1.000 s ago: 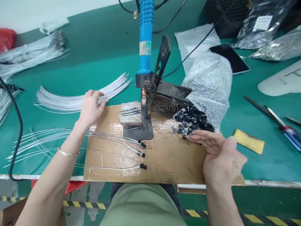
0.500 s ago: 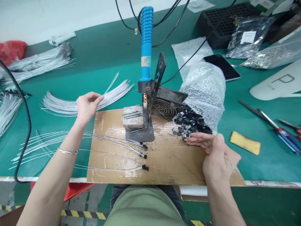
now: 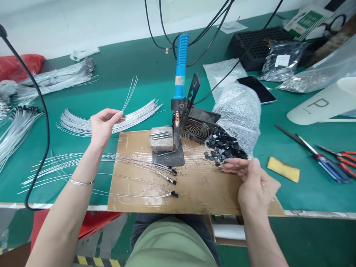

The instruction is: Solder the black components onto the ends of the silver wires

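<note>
One left hand (image 3: 104,126) left of centre and one right hand (image 3: 253,187) at lower right showed with one blue-handled soldering iron (image 3: 181,59) and one fan (image 3: 194,129) at mid-frame. One yellow pad (image 3: 283,169), one white cup (image 3: 307,109), one dark-screened device (image 3: 257,90) and one pair of orange-handled pliers (image 3: 337,155) were in the right part, one black crate (image 3: 244,48) at upper right. Four black connector ends (image 3: 174,194) showed at centre; loose black connectors (image 3: 225,142) right of centre and white wires (image 3: 136,118) left of centre were too many to count.
</note>
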The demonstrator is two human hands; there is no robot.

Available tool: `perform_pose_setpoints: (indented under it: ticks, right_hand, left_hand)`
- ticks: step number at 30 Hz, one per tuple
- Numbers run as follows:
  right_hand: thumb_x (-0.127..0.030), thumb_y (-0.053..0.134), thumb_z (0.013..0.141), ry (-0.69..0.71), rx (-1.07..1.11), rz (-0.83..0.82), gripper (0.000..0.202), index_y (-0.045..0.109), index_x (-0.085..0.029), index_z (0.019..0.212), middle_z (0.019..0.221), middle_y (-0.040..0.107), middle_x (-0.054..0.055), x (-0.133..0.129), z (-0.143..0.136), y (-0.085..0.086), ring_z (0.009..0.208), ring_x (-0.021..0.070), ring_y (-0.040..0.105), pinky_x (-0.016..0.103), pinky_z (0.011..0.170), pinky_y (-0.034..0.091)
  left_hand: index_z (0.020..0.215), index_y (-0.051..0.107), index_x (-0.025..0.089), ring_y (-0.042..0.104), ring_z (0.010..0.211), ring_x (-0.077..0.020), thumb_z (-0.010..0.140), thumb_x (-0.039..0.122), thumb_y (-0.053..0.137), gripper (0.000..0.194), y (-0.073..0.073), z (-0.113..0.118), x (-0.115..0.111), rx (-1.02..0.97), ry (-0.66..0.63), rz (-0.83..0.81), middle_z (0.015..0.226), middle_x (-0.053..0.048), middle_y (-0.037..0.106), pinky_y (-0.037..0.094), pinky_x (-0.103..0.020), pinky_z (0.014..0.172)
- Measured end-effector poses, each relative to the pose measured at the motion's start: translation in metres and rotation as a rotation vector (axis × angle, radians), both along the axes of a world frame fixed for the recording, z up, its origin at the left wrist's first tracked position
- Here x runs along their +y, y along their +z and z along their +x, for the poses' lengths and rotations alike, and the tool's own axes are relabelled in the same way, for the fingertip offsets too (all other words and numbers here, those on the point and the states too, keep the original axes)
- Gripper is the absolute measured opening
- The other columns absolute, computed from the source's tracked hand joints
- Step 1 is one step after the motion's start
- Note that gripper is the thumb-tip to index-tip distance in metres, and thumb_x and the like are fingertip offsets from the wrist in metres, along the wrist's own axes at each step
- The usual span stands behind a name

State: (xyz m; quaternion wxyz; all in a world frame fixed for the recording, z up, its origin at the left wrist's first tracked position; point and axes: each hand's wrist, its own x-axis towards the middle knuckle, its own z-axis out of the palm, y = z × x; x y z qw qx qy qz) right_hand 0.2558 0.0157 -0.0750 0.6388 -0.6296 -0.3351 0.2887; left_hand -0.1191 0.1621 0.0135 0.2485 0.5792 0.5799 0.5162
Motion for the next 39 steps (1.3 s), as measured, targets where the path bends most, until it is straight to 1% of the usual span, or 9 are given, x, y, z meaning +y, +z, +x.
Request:
perform_pose_setpoints:
  ticks: [4,7,12,14,17,20,25,31,39]
  right_hand:
    - [-0.06,0.059,0.099,0.0,0.0,0.015,0.055,0.077,-0.013,0.08,0.07,0.077,0.008,0.0,0.001,-0.001,0.059,0.0213,0.073,0.037,0.06,0.061]
    - [-0.06,0.058,0.1,-0.004,-0.008,0.022,0.055,0.078,-0.013,0.08,0.069,0.077,0.008,0.0,0.001,0.0,0.058,0.0209,0.073,0.037,0.061,0.06]
    - [-0.058,0.058,0.101,-0.022,-0.041,0.042,0.055,0.079,-0.013,0.079,0.069,0.077,0.007,-0.002,0.001,-0.002,0.057,0.0196,0.071,0.035,0.059,0.058]
    - [-0.056,0.059,0.102,-0.038,-0.081,0.054,0.053,0.08,-0.013,0.078,0.067,0.075,0.006,-0.006,-0.001,-0.002,0.054,0.0176,0.066,0.033,0.056,0.054]
    - [-0.049,0.063,0.101,0.038,-0.129,0.057,0.046,0.082,-0.016,0.077,0.063,0.071,0.003,-0.019,-0.011,0.005,0.053,0.0157,0.059,0.031,0.054,0.048]
    - [-0.04,0.067,0.1,0.281,-0.142,0.07,0.037,0.081,-0.018,0.074,0.058,0.065,0.001,-0.034,-0.029,0.021,0.054,0.0152,0.058,0.03,0.055,0.046]
    - [-0.036,0.067,0.099,0.67,-0.057,0.116,0.028,0.08,-0.019,0.081,0.065,0.067,0.001,-0.042,-0.055,0.049,0.055,0.0144,0.057,0.027,0.051,0.044]
    - [-0.023,0.08,0.088,0.622,-0.055,0.084,0.023,0.07,-0.02,0.068,0.059,0.061,-0.003,-0.04,-0.062,0.055,0.055,0.0119,0.051,0.026,0.054,0.042]
    - [-0.026,0.082,0.086,0.608,0.054,0.036,0.021,0.072,-0.019,0.069,0.061,0.062,-0.003,-0.041,-0.067,0.043,0.052,0.0104,0.049,0.024,0.047,0.037]
  left_hand:
    - [0.084,0.077,0.02,0.074,0.076,-0.0176,0.084,0.029,0.078,0.009,-0.003,0.001,0.005,0.007,0.028,-0.009,0.083,-0.005,0.08,0.063,-0.033,0.079]
    - [0.082,0.076,0.02,0.067,0.064,-0.0143,0.083,0.029,0.077,0.009,0.0,0.002,0.003,0.03,0.029,0.001,0.074,-0.003,0.075,0.058,-0.03,0.067]
    - [0.077,0.078,0.022,0.055,0.055,-0.0118,0.079,0.03,0.082,0.008,0.03,0.0,-0.027,0.109,-0.042,0.005,0.068,-0.001,0.072,0.046,-0.027,0.055]
    - [0.073,0.08,0.024,0.06,0.061,-0.0147,0.077,0.029,0.085,0.008,0.046,-0.004,-0.048,0.159,-0.116,-0.039,0.068,-0.002,0.072,0.047,-0.028,0.058]
    - [0.069,0.08,0.028,0.06,0.057,-0.0161,0.079,0.03,0.085,0.011,0.059,-0.01,-0.079,0.271,-0.419,-0.255,0.063,-0.002,0.071,0.046,-0.027,0.053]
    - [0.07,0.081,0.03,0.06,0.053,-0.0172,0.08,0.03,0.084,0.011,0.052,-0.008,-0.101,0.231,-0.598,-0.434,0.059,-0.002,0.071,0.048,-0.027,0.05]
    - [0.069,0.079,0.028,0.061,0.053,-0.0169,0.084,0.03,0.081,0.015,0.024,0.01,-0.121,0.195,-0.66,-0.478,0.06,-0.003,0.072,0.048,-0.026,0.051]
    - [0.07,0.08,0.028,0.061,0.056,-0.0162,0.084,0.031,0.081,0.014,0.016,0.017,-0.129,0.142,-0.568,-0.481,0.063,-0.002,0.073,0.048,-0.024,0.053]
    - [0.072,0.079,0.029,0.061,0.056,-0.0143,0.086,0.03,0.081,0.014,0.018,0.026,-0.134,0.134,-0.575,-0.486,0.064,0.0,0.073,0.048,-0.022,0.054]
